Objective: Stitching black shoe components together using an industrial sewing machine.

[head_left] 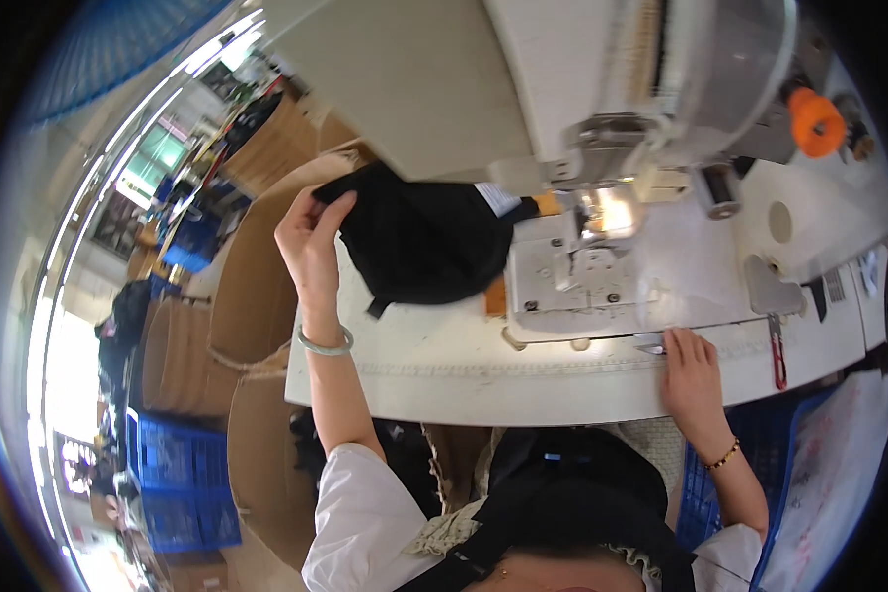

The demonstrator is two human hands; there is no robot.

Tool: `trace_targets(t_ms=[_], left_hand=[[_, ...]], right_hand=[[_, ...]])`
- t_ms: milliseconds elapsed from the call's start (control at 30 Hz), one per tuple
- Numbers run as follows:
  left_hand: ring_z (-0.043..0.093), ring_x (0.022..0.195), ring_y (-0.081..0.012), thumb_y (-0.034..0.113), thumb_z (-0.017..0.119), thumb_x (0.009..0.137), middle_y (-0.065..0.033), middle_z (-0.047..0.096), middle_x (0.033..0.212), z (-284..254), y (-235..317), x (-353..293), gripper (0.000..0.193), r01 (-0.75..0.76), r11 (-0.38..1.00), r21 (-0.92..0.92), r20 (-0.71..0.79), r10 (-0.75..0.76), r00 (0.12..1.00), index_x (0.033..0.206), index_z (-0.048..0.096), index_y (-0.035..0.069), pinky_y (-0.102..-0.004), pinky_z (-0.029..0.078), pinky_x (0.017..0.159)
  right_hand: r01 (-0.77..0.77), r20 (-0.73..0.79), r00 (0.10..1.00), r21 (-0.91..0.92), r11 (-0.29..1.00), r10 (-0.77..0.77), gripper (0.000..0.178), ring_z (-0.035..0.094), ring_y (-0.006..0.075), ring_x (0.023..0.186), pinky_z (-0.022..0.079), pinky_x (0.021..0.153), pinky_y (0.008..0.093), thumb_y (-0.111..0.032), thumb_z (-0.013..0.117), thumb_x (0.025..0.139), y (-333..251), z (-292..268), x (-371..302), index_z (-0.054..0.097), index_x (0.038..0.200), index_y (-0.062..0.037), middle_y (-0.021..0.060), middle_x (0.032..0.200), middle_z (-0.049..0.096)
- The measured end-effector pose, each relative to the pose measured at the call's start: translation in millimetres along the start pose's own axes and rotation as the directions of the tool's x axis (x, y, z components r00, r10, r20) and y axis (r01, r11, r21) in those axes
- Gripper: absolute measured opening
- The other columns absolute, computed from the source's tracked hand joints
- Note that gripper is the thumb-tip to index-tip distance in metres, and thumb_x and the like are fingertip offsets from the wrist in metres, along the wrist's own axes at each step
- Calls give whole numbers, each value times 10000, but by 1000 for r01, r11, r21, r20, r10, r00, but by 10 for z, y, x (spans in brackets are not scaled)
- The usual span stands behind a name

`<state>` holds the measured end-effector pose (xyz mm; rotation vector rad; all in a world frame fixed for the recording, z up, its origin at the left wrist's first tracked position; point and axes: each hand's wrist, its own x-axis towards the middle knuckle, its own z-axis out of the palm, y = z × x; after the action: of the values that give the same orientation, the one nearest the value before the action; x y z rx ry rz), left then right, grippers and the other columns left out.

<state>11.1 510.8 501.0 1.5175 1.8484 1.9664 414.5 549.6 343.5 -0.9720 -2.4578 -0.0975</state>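
Observation:
My left hand pinches the upper left edge of a black fabric piece between thumb and fingers. The piece hangs rounded over the left part of the sewing machine's white table, with a small tab at its lower left and a white label by its upper right. Just right of it are the machine's lit needle area and metal needle plate. At the table's front, my right hand is closed around small thread snips, whose pointed metal blades stick out leftward; their handle is hidden in my fingers.
A printed ruler strip runs along the white table. Red-handled snips lie at the right, and an orange knob projects above. Cardboard boxes and blue crates stand left; another blue crate is below right.

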Motion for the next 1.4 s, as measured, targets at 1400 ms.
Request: trace_targets(t_ms=[1400], left_hand=[[567,723,-42,105,560,835,-21,628,875,626,-52,-742,309,837,521,-170,904,-256,343,1121,585,-9,-144,418,613]], right_hand=[[-519,471,815,852,-64,-337,298,467,59,504,356,403,170,-125,489,935,-889,-818,1330,393,1196,-20,60,855,492]])
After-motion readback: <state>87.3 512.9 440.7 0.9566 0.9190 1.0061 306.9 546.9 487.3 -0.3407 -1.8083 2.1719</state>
